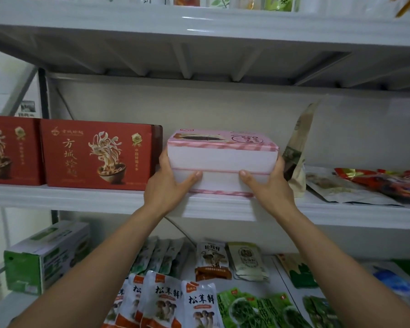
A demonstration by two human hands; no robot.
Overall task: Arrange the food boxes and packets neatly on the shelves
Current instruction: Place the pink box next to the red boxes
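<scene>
Both your hands are on the pink boxes (223, 159), two stacked, at the front edge of the middle shelf (81, 197). Can't tell if the stack is fully set down. Your left hand (167, 185) grips the left end, thumb across the lower box's front. Your right hand (269, 185) mirrors it on the right end. The stack sits between a red box (100, 155), just beside it on the left, and an upright kraft pouch (296, 147) on the right. Flat packets (346, 188) lie further right on the same shelf. On the lower shelf (0, 311): green-white box (45, 256), mushroom packets (161, 301), green packets (258, 308).
</scene>
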